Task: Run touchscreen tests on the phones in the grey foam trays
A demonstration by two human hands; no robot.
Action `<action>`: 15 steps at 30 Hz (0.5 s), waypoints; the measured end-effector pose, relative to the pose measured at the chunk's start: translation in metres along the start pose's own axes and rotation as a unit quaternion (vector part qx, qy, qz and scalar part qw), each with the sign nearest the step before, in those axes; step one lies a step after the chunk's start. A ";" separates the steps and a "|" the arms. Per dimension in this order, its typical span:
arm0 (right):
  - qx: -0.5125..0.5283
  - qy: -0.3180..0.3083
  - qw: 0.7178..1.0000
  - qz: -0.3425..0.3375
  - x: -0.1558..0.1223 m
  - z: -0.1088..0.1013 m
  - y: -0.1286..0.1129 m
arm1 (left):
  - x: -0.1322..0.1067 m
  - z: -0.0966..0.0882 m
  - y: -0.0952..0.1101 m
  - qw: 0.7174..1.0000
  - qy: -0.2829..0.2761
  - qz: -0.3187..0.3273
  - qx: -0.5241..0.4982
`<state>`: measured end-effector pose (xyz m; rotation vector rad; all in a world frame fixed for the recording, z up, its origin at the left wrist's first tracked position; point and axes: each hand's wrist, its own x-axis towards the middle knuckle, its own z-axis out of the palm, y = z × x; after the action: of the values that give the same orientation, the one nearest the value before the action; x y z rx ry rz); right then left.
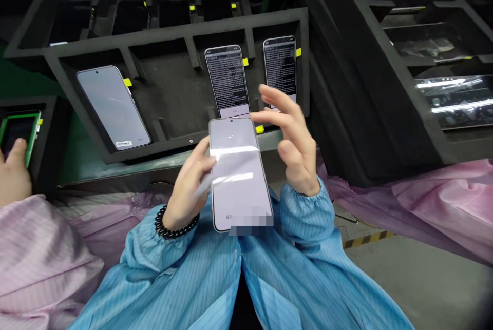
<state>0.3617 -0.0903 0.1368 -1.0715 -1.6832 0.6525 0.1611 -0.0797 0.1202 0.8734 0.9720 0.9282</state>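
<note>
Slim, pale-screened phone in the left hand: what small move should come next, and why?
Probably lower the bare right hand onto the slim, pale-screened phone: the left hand supports its left side, while the right is open near its upper corner.

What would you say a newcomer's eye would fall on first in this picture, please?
Probably the pale-screened phone in the left hand, bright near the picture's centre. Next might come a text-filled phone just beyond it and another text-filled phone to the right, both in the dark tray. The black beaded bracelet around the left wrist also stands out.
</note>
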 end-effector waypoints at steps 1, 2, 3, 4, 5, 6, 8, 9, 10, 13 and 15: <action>-0.001 0.034 0.999 -0.008 -0.003 -0.001 -0.001 | 0.006 -0.007 0.002 0.998 0.031 0.050 0.020; 0.005 0.059 0.998 -0.010 -0.007 -0.002 0.000 | 0.014 -0.017 0.004 0.991 0.068 0.110 0.046; 0.016 0.072 0.997 -0.011 -0.011 -0.003 0.002 | 0.025 -0.029 0.009 0.976 0.104 0.174 0.077; 0.031 0.077 0.997 -0.007 -0.015 -0.003 0.005 | 0.037 -0.044 0.014 0.957 0.136 0.232 0.111; 0.045 0.076 0.996 0.000 -0.020 -0.003 0.010 | 0.051 -0.059 0.020 0.935 0.159 0.284 0.143; 0.054 0.072 0.996 0.009 -0.024 -0.003 0.016 | 0.066 -0.074 0.027 0.914 0.165 0.326 0.178; 0.063 0.062 0.995 0.035 -0.032 -0.001 0.030 | 0.095 -0.100 0.037 0.884 0.164 0.364 0.242; 0.063 0.059 0.995 0.049 -0.035 0.000 0.037 | 0.108 -0.110 0.041 0.874 0.169 0.376 0.259; 0.064 0.058 0.994 0.060 -0.038 0.002 0.044 | 0.118 -0.117 0.042 0.871 0.166 0.373 0.273; 0.062 0.053 0.993 0.090 -0.041 0.007 0.063 | 0.132 -0.123 0.036 0.878 0.134 0.310 0.340; 0.055 0.057 0.991 0.106 -0.038 0.010 0.073 | 0.128 -0.121 0.031 0.874 0.114 0.268 0.388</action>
<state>0.3819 -0.0894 0.0558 -1.1952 -1.4319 0.7944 0.0765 0.0710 0.0747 1.8132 1.3755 1.1331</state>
